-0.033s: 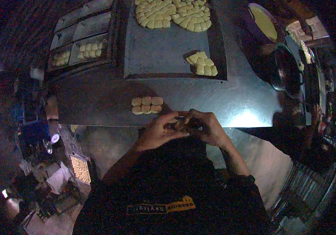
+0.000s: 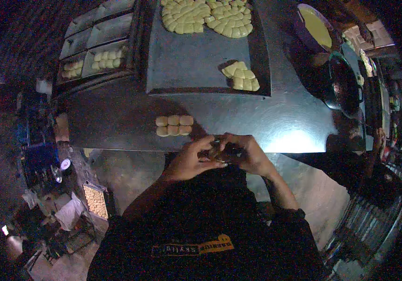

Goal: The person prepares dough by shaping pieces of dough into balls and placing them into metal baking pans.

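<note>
My left hand [image 2: 191, 159] and my right hand [image 2: 250, 154] meet at the near edge of the steel table [image 2: 285, 117], fingers curled around something small and dark that I cannot make out. Just beyond my left hand lies a block of several pale dough pieces [image 2: 174, 125] in two rows. Farther back, a large flat tray [image 2: 194, 61] holds two big rounded slabs of divided dough [image 2: 184, 16] and a smaller cluster [image 2: 241, 76] at its front right.
At back left stands a sectioned pan [image 2: 88, 30] with dough in two front compartments. A purple bowl of yellow liquid [image 2: 317, 28] and a dark pan [image 2: 343, 84] sit at right. A tray of small pieces [image 2: 95, 200] is low at left. A person's arm [image 2: 379, 143] shows at far right.
My hands and their fingers have shifted very slightly. The table and dough look the same, apart from a small shift in the view.
</note>
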`<state>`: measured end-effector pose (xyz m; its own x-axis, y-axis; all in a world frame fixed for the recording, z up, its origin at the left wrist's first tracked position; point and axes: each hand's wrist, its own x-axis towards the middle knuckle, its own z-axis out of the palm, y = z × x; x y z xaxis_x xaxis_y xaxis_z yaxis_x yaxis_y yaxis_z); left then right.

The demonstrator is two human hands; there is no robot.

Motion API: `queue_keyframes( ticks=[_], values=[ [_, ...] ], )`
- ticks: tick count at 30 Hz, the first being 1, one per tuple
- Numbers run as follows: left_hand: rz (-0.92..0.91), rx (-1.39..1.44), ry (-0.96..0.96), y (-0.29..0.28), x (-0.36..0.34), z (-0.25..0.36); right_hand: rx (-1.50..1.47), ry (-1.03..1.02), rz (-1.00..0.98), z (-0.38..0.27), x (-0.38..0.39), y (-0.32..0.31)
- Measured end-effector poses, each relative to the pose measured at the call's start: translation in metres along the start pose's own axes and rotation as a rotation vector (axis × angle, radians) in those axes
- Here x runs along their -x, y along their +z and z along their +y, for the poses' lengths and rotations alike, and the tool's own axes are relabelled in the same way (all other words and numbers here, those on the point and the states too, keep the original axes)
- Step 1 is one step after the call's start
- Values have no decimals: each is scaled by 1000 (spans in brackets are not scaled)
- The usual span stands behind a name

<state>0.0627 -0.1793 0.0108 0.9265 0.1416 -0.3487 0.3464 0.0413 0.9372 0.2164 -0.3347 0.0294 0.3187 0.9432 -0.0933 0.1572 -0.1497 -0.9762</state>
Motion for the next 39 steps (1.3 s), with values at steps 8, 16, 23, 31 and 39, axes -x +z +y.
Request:
queue_keyframes(
  ticks=[8, 16, 23, 31, 39],
  values=[
    [141, 575, -174, 14, -4, -85, 182, 191, 67, 4, 9, 18],
    [404, -697, 204, -18, 6, -126, 663, -337, -58, 68, -6, 73],
    [326, -701, 222, -50, -22, -69, 92, 60, 43, 67, -56, 42],
    [129, -830, 404, -88, -55, -95, 545, -37, 204, 113, -61, 79],
    [127, -730, 418, -83, -44, -87, 625, 110, 153, 138, -53, -15]
  ],
)
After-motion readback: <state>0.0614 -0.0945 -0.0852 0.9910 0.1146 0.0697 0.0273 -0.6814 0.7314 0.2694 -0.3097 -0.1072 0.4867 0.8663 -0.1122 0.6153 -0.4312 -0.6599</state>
